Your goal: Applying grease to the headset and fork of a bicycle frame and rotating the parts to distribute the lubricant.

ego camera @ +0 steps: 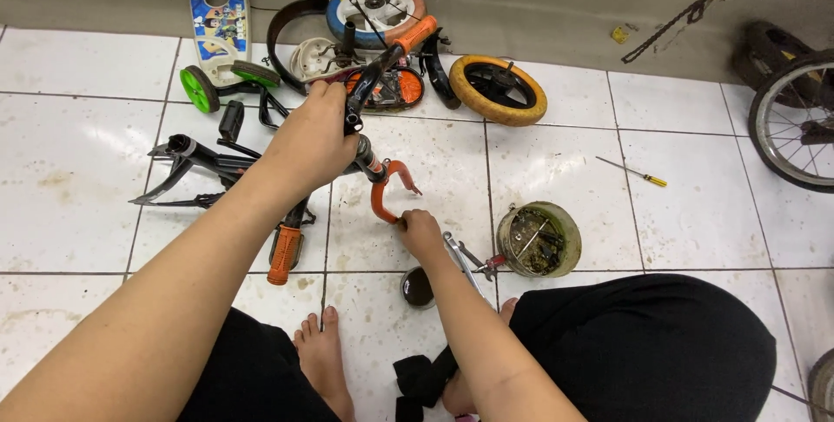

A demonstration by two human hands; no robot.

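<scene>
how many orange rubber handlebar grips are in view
2. One orange rubber handlebar grip sits at the far end of the bar, above the left hand. The other orange grip lies at the near end, by the left forearm. None seem hidden.

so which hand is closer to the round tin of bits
Right. The right hand sits just left of the round tin, holding the orange fork. The left hand is farther up-left, gripping the handlebar.
</scene>
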